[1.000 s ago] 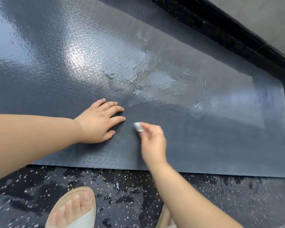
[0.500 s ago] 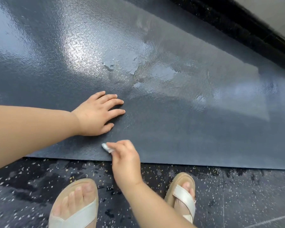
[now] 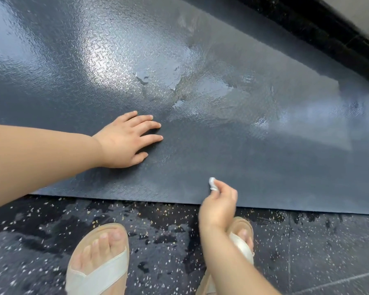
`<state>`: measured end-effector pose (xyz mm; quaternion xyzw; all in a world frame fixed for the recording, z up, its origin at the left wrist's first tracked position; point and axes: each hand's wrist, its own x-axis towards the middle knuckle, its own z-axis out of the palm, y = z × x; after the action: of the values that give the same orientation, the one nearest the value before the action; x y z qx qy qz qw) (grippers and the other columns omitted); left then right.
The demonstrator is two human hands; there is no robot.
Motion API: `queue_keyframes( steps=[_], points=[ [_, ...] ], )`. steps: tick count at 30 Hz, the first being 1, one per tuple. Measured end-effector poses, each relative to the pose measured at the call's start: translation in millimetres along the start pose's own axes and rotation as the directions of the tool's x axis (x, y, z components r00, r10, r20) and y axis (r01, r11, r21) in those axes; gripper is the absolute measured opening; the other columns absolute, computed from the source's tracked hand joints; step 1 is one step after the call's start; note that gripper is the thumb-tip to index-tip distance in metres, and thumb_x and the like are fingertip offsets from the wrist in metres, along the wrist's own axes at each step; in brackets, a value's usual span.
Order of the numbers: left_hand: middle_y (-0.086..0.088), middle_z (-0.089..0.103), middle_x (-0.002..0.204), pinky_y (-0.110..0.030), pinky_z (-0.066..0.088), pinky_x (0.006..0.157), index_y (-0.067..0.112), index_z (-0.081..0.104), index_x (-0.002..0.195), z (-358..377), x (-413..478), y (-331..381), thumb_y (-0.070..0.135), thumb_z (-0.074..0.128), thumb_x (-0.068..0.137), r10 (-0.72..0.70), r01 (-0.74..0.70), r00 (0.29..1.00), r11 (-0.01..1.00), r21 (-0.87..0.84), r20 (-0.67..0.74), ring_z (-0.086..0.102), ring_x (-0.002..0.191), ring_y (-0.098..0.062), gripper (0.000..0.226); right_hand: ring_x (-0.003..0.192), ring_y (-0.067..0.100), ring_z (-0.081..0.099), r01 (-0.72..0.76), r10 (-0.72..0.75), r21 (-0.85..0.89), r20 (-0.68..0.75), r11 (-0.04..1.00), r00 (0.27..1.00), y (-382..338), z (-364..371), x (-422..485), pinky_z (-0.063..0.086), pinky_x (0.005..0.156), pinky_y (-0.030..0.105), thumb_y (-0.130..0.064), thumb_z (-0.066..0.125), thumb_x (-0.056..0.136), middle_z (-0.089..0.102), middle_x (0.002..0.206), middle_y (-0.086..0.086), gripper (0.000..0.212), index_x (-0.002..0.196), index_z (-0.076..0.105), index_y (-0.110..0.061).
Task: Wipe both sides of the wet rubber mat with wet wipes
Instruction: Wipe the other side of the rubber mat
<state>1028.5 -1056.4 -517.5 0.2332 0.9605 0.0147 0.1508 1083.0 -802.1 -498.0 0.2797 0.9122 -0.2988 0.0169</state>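
Left hand (image 3: 124, 141): flat on the mat, palm down, fingers straight and spread, tips pointing right; bare forearm reaching in from the left edge of the view.

Right hand (image 3: 217, 207): fingers curled, pinching a small wad between thumb and fingertips; placed over the mat's near edge, wrist above the floor and the right foot.

Wet wipe (image 3: 212, 184): small, pale grey-white, bunched tight; poking out past the right fingertips, low over the mat close to its near edge; pressed on the surface or just above it, cannot tell.

Rubber mat (image 3: 264, 158): dark grey, finely textured, lying flat on the floor and filling the upper part of the view; long near edge running just in front of the feet.

Water (image 3: 168, 79): glossy film and pooled patches across the mat's middle, beyond the left fingertips; duller, matte band along the near side under both hands.

Floor (image 3: 168, 241): dark, flecked with pale specks, wet blotches between mat edge and feet.

Left sandal (image 3: 98, 273): beige, toes bare, near the bottom edge.

Right sandal (image 3: 243, 248): same kind, partly hidden behind the right wrist.

Black ledge (image 3: 328, 33): along the mat's far side, upper right.
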Motion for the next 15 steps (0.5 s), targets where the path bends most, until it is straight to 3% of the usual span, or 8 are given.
queue_keyframes(
  steps=[2,4,7,9,11,13,15],
  points=[
    [0.006,0.006,0.157,-0.038,-0.006,0.116,0.037,0.011,0.149,-1,0,0,0.054,0.028,0.093,-0.003,0.003,1.0,1.0,0.003,-0.011,-0.002,0.145,-0.018,0.061,0.09,0.012,0.058,0.167,-0.168,0.014,0.098,0.986,0.981,-10,16,-39,0.034,0.08,0.009,0.003,0.055,0.085,0.053,0.093,-0.011,0.028,0.089,0.069,-0.022],
    [0.005,0.008,0.157,-0.038,-0.006,0.115,0.037,0.014,0.149,-1,-1,0,0.053,0.031,0.093,-0.006,0.006,1.0,1.0,-0.017,-0.013,-0.001,0.146,-0.018,0.061,0.088,0.007,0.057,0.28,-0.286,0.063,0.259,0.958,0.922,-17,26,-69,0.036,0.081,0.008,0.006,0.057,0.082,0.053,0.089,-0.012,0.029,0.088,0.069,-0.02],
    [0.005,0.011,0.157,-0.038,-0.006,0.115,0.037,0.017,0.149,-2,-1,0,0.052,0.033,0.092,-0.001,0.001,1.0,0.999,-0.035,-0.014,0.001,0.146,-0.018,0.061,0.086,0.0,0.055,0.307,-0.347,0.162,0.452,0.938,0.822,-28,22,-67,0.038,0.081,0.006,-0.006,0.06,0.087,0.056,0.089,-0.014,0.018,0.088,0.07,-0.021],
    [0.005,0.01,0.157,-0.038,-0.006,0.115,0.037,0.017,0.148,-2,-1,0,0.052,0.033,0.092,-0.008,0.007,1.0,0.999,-0.033,-0.022,0.001,0.146,-0.018,0.06,0.09,-0.001,0.056,0.283,-0.339,0.2,0.368,0.938,0.866,-34,14,-31,0.041,0.087,0.012,-0.017,0.063,0.089,0.062,0.093,-0.007,0.009,0.091,0.07,-0.021],
    [0.006,0.009,0.157,-0.037,-0.005,0.116,0.037,0.016,0.148,-3,-1,-1,0.052,0.032,0.093,-0.009,0.008,1.0,0.999,-0.036,-0.016,0.001,0.145,-0.017,0.06,0.094,0.007,0.058,0.175,-0.212,0.199,0.182,0.964,0.96,-41,2,21,0.042,0.092,0.017,-0.021,0.061,0.09,0.062,0.103,0.003,0.01,0.096,0.069,-0.018],
    [0.006,0.01,0.157,-0.037,-0.004,0.116,0.036,0.017,0.148,-3,-3,-3,0.051,0.033,0.093,-0.02,0.019,1.0,0.999,-0.05,-0.014,0.001,0.145,-0.018,0.059,0.086,0.009,0.056,0.043,-0.045,0.168,0.006,0.985,0.999,-45,-7,67,0.037,0.081,0.001,-0.017,0.055,0.093,0.056,0.11,0.005,0.013,0.1,0.066,-0.016],
    [0.004,0.014,0.156,-0.038,-0.002,0.116,0.034,0.021,0.148,-5,-3,-9,0.051,0.037,0.092,-0.087,0.083,0.996,0.993,-0.09,-0.037,0.004,0.145,-0.019,0.06,0.089,0.017,0.056,-0.077,0.084,0.105,-0.07,0.992,0.994,-42,-4,91,0.033,0.076,0.005,-0.015,0.051,0.095,0.051,0.115,0.006,0.018,0.106,0.065,-0.014]
  ],
)
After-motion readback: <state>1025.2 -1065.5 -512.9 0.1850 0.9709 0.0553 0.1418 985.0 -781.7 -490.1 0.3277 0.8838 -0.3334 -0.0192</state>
